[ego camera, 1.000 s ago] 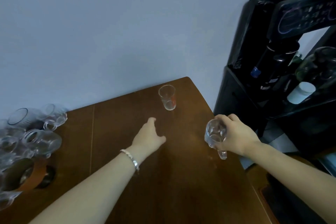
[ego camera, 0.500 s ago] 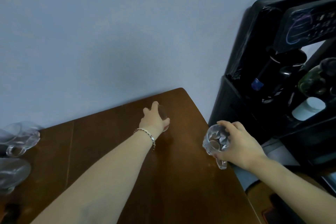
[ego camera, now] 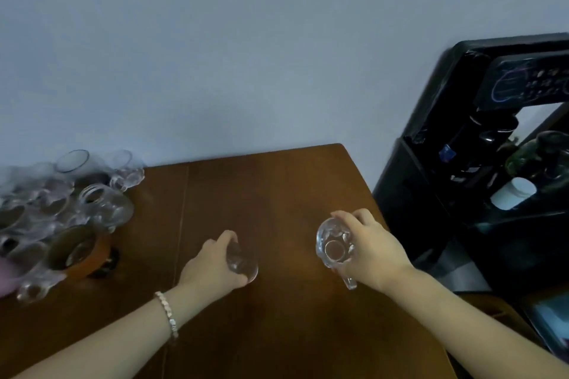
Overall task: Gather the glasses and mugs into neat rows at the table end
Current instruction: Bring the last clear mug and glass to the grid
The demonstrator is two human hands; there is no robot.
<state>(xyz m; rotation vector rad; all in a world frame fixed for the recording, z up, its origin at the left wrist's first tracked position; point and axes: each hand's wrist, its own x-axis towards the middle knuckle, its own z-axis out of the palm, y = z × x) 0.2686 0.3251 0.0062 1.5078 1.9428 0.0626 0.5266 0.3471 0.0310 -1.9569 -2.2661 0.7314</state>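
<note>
Clear glass fills both my hands above the dark brown wooden table [ego camera: 277,181]. My left hand [ego camera: 212,268] is wrapped around a small plain tumbler [ego camera: 241,261], fingers curled over its far side and thumb under its near edge, the glass tilted so its mouth faces back toward me. My right hand [ego camera: 369,252] is closed around a faceted glass mug [ego camera: 334,248], its handle [ego camera: 349,280] poking out below my palm at about 5 o'clock. I cannot tell whether either piece touches the wood or hangs just above it.

The rest of the glassware [ego camera: 61,206] crowds the table end at 9 o'clock: jars, mugs and tumblers packed close and overlapping, with an amber-toned vessel [ego camera: 77,252] at the near edge of the bunch. It reads as a cluster more than rows, though blur hides the detail. A black dispenser cabinet [ego camera: 462,163] stands off the table at 2 o'clock.

The step in hand, as I judge it, is carrying this pair across to that group at 9 o'clock. Done well, that means righting the tumbler before it goes down, keeping the two pieces apart so they do not knock, and setting each in an open spot on the near side of the cluster, not reaching over the standing glass. The mug's handle should turn the same way as its neighbours', and I should set down gently, one hand at a time.
</note>
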